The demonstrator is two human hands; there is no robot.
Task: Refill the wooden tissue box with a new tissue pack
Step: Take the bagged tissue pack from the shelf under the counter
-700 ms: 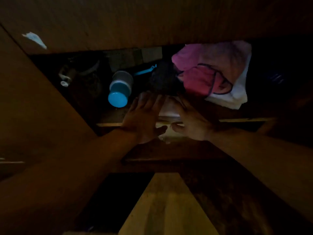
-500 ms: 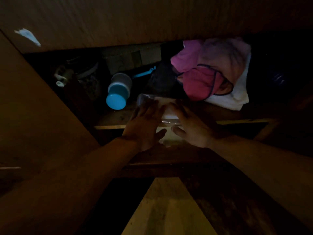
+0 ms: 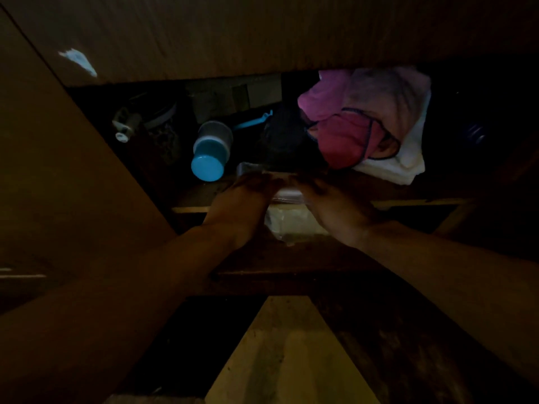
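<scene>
Early stage: both grips, left hand (image 3: 242, 205) & right hand (image 3: 335, 208), clasping tissue pack (image 3: 287, 220) betw. them; wooden box unseen, refill pending.

You looked into a very dim wooden cabinet (image 3: 262, 33), its door (image 3: 67, 176) swung open on your left. A pale floor strip (image 3: 288, 354) showed below the dark shelf (image 3: 414, 191).

A dim home storage spot: a wooden cupboard shelf (image 3: 408, 203) at mid-frame crowded with pink and white folded cloths (image 3: 376, 121), a blue-lidded container (image 3: 210, 151) and a jar (image 3: 159, 126).
</scene>
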